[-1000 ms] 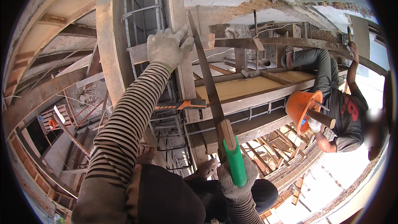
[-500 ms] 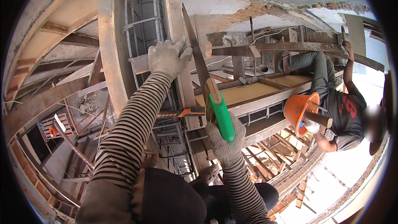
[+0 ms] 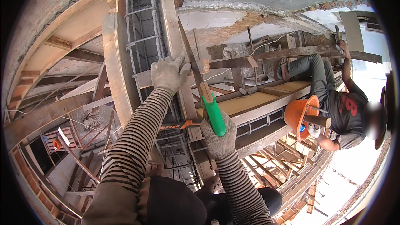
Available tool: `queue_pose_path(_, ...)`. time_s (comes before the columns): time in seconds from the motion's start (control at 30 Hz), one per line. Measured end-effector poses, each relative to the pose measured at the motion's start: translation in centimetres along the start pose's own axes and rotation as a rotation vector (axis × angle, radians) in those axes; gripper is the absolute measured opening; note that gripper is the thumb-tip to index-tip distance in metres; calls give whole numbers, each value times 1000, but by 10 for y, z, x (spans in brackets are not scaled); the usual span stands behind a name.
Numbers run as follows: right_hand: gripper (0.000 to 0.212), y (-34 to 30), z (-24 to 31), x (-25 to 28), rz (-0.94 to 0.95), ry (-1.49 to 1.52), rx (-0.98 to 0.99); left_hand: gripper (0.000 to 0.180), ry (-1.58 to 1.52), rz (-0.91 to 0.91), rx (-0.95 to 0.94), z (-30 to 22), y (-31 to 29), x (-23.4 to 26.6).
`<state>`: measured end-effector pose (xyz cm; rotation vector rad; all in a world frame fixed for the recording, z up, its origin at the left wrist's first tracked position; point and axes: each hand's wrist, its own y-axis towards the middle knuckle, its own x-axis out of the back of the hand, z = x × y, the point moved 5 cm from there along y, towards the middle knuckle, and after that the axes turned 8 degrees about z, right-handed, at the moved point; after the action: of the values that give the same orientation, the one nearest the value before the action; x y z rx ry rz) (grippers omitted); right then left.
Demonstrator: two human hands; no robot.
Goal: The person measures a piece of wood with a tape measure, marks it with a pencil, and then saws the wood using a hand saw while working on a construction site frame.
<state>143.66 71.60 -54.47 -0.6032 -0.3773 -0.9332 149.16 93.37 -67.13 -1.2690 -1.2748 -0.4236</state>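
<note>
My right hand [image 3: 218,135], in a pale knit glove, is closed round the green handle of a handsaw [image 3: 191,56]. The saw's blade points away and upward, crossing a short wooden batten [image 3: 143,79]. My left hand [image 3: 168,74], gloved as well, grips the batten from above, left of the blade. The batten lies across the formwork trough, with a long board [image 3: 170,16] under its right part. Below the batten, an orange-and-black tool [image 3: 179,124] lies across the trough near my right hand.
Inside the trough runs a steel rebar cage [image 3: 143,29]. A curved plywood form [image 3: 116,58] stands left. At right, a co-worker [image 3: 350,104] sits on the timber framing, one hand by an orange bucket [image 3: 296,114] holding a wooden-handled tool. Loose timbers [image 3: 277,160] lie far below.
The saw and my right hand have shifted slightly left and nearer me, the blade still across the batten. My left hand keeps its grip. The view has shifted a little.
</note>
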Motion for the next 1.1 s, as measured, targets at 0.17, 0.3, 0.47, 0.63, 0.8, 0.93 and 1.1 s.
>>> queue_pose_path(0.17,21,2,-4,-2,-16,62,13,72,-296,94,334,6,21,4)
queue_pose_path(0.3,21,-2,-5,-4,-12,29,-12,56,-286,-127,508,-4,30,4)
queue_pose_path(0.47,21,3,8,-3,-34,57,16,51,-355,-100,539,-9,30,0)
queue_pose_path(0.63,21,-19,16,11,42,-11,-16,46,-353,-137,557,-9,33,2)
queue_pose_path(0.8,31,-126,45,52,143,-278,-247,45,-299,-121,564,-9,34,3)
queue_pose_path(0.93,22,-67,26,40,168,-345,55,45,-280,-41,568,-15,39,6)
queue_pose_path(1.1,20,15,21,12,65,32,-37,46,-277,-40,561,-13,39,1)
